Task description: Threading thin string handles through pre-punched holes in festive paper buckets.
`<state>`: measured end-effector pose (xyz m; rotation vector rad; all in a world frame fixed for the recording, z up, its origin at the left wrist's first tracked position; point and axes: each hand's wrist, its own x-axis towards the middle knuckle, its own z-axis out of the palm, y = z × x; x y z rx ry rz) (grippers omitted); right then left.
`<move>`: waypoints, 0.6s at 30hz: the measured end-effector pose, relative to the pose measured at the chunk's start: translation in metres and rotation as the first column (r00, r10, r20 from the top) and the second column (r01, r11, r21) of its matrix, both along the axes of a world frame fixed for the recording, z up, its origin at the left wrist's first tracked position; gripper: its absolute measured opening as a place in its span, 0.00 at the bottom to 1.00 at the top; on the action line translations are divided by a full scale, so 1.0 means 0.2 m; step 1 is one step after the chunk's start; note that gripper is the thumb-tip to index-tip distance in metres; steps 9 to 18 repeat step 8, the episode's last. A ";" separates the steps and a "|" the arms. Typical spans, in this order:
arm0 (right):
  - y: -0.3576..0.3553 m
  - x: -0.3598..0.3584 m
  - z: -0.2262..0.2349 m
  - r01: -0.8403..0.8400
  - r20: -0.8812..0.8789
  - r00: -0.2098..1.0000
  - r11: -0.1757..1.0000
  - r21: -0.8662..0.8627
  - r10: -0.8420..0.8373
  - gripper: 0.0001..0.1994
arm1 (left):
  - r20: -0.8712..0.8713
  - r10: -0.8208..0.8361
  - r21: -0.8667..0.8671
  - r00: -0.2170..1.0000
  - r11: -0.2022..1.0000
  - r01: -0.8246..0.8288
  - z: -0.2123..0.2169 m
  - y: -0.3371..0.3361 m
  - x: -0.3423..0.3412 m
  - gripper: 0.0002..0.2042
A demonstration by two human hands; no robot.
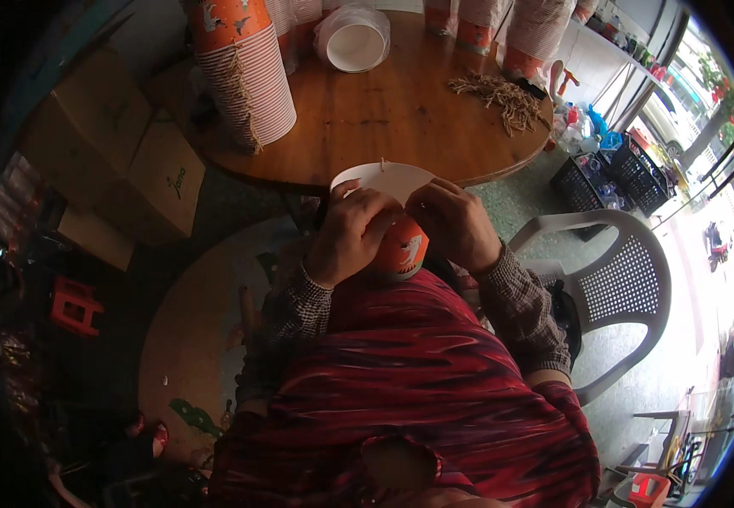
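An orange paper bucket (404,248) with a white inside and a pale animal print rests against my lap, its mouth tilted toward the table. My left hand (351,230) grips its rim on the left, fingers curled over the edge. At the near right of the rim, my right hand (461,222) is closed in a pinch, its fingertips close to those of my left. Whether a cord is between the fingertips is hidden. A short bit of tan cord (384,164) shows at the far rim.
On the round wooden table (367,118) stand a tall stack of paper buckets (248,85), a bagged white bucket (356,46) and a heap of tan cords (502,97). Cardboard boxes (159,173) sit at left, a plastic chair (621,288) and black crates (582,182) at right.
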<state>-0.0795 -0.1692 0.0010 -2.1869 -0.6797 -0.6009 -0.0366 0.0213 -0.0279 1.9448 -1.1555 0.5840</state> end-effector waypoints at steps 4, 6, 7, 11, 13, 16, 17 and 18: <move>0.02 0.00 0.02 -0.021 0.010 1.000 0.999 -0.028 0.021 0.03 | -0.110 -0.036 -0.071 0.993 0.997 0.028 0.01 0.00 -0.02 0.08; 0.02 0.00 0.01 -0.040 -0.014 0.999 0.999 -0.001 0.040 0.03 | -0.138 -0.033 -0.060 0.990 0.998 0.025 0.00 0.01 -0.02 0.10; 0.01 0.00 0.01 -0.033 0.006 0.999 0.999 -0.015 0.033 0.03 | -0.145 -0.030 -0.061 0.989 0.998 0.022 -0.01 0.01 -0.01 0.09; 0.01 0.00 -0.01 -0.023 0.025 0.999 0.999 -0.026 0.024 0.04 | -0.154 -0.028 -0.060 0.988 0.998 0.019 -0.02 0.01 0.00 0.08; 0.01 0.00 -0.01 -0.023 0.025 0.999 0.999 -0.026 0.024 0.04 | -0.154 -0.028 -0.060 0.988 0.998 0.019 -0.02 0.01 0.00 0.08; 0.01 0.00 -0.01 -0.023 0.025 0.999 0.999 -0.026 0.024 0.04 | -0.154 -0.028 -0.060 0.988 0.998 0.019 -0.02 0.01 0.00 0.08; 0.01 0.00 -0.01 -0.023 0.025 0.999 0.999 -0.026 0.024 0.04 | -0.154 -0.028 -0.060 0.988 0.998 0.019 -0.02 0.01 0.00 0.08; 0.01 0.00 -0.01 -0.023 0.025 0.999 0.999 -0.026 0.024 0.04 | -0.154 -0.028 -0.060 0.988 0.998 0.019 -0.02 0.01 0.00 0.08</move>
